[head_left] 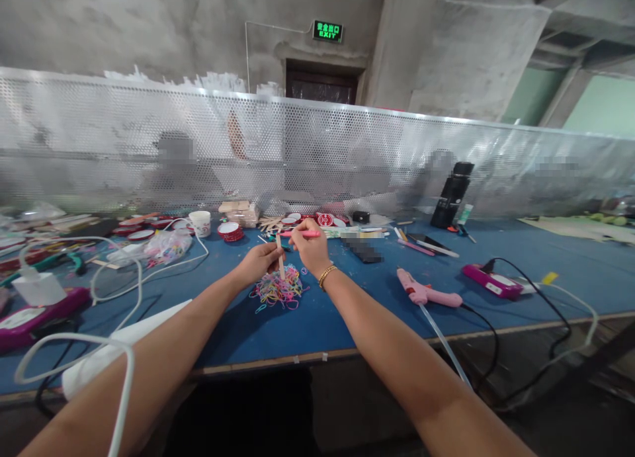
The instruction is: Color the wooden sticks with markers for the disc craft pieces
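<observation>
My left hand point(261, 260) is closed on a flat wooden craft stick point(280, 262), held roughly upright over the table. In my right hand point(311, 247), which wears a gold bracelet point(326, 276) at the wrist, is a pink pen point(303, 233). The pen lies sideways, its left end close to the top of the stick; whether they touch I cannot tell. Just below both hands a loose pile of small colourful rubber bands point(278, 290) spreads on the blue table point(342, 311).
On the right lie a pink glue gun point(425, 293) and a purple power strip point(491, 282); a black bottle point(451, 196) stands behind. Leftward are a paper cup point(200, 223), red-rimmed discs point(230, 231), a white cable point(129, 371) and another purple strip point(47, 318). A perforated metal screen point(322, 153) borders the back.
</observation>
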`<action>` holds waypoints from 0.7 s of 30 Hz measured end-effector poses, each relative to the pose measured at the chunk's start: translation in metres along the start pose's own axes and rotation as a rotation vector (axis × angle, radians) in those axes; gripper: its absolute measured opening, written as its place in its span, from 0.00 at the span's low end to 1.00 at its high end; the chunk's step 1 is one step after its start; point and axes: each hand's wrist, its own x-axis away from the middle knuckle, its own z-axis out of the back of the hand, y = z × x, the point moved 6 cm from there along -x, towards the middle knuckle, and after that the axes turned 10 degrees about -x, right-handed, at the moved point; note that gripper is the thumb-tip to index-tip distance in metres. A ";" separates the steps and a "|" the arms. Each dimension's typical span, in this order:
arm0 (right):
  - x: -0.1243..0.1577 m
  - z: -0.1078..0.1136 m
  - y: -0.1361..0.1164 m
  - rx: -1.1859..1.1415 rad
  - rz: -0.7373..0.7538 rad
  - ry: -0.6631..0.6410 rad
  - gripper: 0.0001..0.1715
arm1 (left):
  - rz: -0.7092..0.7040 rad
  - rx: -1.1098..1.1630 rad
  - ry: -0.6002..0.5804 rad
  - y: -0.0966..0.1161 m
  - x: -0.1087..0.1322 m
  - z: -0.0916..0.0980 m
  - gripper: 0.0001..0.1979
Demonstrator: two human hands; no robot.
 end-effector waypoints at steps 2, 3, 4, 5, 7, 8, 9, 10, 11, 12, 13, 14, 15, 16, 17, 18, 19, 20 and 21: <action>0.000 0.001 0.000 0.001 -0.004 0.008 0.06 | 0.001 -0.012 0.001 0.000 0.000 0.000 0.20; 0.000 0.001 0.000 0.000 -0.006 0.010 0.06 | 0.002 -0.017 0.001 0.000 0.000 0.000 0.20; 0.000 0.001 0.001 -0.001 -0.006 0.010 0.06 | 0.001 -0.018 0.001 0.000 0.000 0.000 0.20; 0.000 0.001 0.001 -0.002 -0.006 0.008 0.06 | 0.000 -0.016 0.002 0.001 0.001 0.000 0.20; 0.000 0.000 0.001 -0.002 -0.006 -0.002 0.05 | -0.005 -0.006 0.004 0.001 0.001 0.000 0.20; 0.000 0.000 0.001 0.004 -0.006 -0.004 0.05 | -0.008 -0.004 0.006 0.002 0.001 0.000 0.20; 0.000 0.000 0.001 0.010 -0.007 -0.004 0.06 | -0.011 -0.003 0.009 0.002 0.001 0.000 0.19; 0.000 0.000 0.001 0.016 -0.008 0.000 0.06 | -0.012 -0.005 0.010 0.003 0.001 0.000 0.19; 0.000 0.001 0.001 0.017 -0.009 0.006 0.07 | -0.013 -0.007 0.011 0.003 0.001 0.000 0.19; 0.000 0.001 0.001 0.015 -0.010 0.012 0.07 | -0.014 -0.008 0.011 0.003 0.001 0.001 0.19; 0.000 0.001 0.000 0.009 -0.010 0.015 0.07 | -0.014 -0.009 0.011 0.003 0.001 0.001 0.20; 0.000 0.001 0.000 0.001 -0.010 0.014 0.07 | -0.015 -0.009 0.007 0.002 0.001 0.000 0.20; 0.000 0.000 0.000 -0.004 -0.010 0.010 0.07 | -0.016 -0.009 0.003 0.002 0.001 0.000 0.20; 0.001 -0.001 0.000 -0.005 -0.008 0.002 0.07 | -0.017 -0.008 0.001 0.001 0.001 0.000 0.20; 0.001 -0.001 -0.001 -0.002 -0.005 -0.006 0.07 | -0.018 -0.006 -0.001 0.001 0.000 0.000 0.20; 0.001 -0.001 -0.001 0.004 -0.002 -0.011 0.07 | -0.019 -0.003 -0.003 0.000 0.000 0.000 0.20; 0.000 -0.001 0.000 0.011 0.001 -0.011 0.06 | -0.020 -0.001 -0.002 0.000 0.000 0.000 0.20; 0.000 -0.001 0.000 0.017 0.003 -0.006 0.06 | -0.020 0.000 0.000 0.000 0.000 0.000 0.20; 0.000 0.000 0.000 0.021 0.004 0.001 0.06 | -0.021 0.001 0.002 0.000 0.000 0.000 0.20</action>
